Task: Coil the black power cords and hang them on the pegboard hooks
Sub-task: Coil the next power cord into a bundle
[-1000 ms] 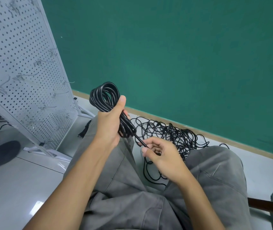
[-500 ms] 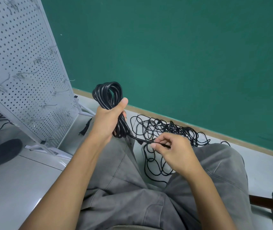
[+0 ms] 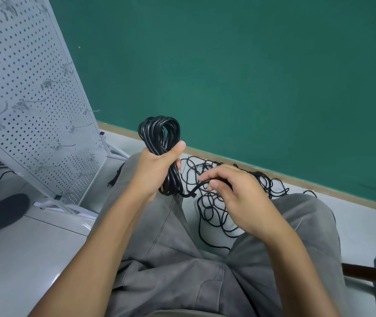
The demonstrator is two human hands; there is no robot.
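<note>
While the left hand point(image 3: 157, 170) grips the coil point(image 3: 159, 138) around its middle, thumb pressed over the strands, the right hand point(image 3: 235, 197) pinches the free tail point(image 3: 194, 191) of the same cord between thumb and curled fingers, just beside the lower end of the coil. The coil is held above the lap, its upper loop standing out over the fist; the other cords point(image 3: 216, 202) lie in a loose tangle on the floor between the knees and near the green wall point(image 3: 251, 76). The step in hand seems to be the wrapping of the tail around the bundle to lock it. To do it well, I think the left grip should stay firm so the loops do not slide apart, and the tail should be kept tight and laid in close turns near the middle, leaving the upper loop free for a hook. A slack turn could open again when it hangs. The pegboard point(image 3: 27, 106) stands tilted at the left, its hooks point(image 3: 29, 104) bare as far as I can see. No brand, label or writing can be read anywhere.
</note>
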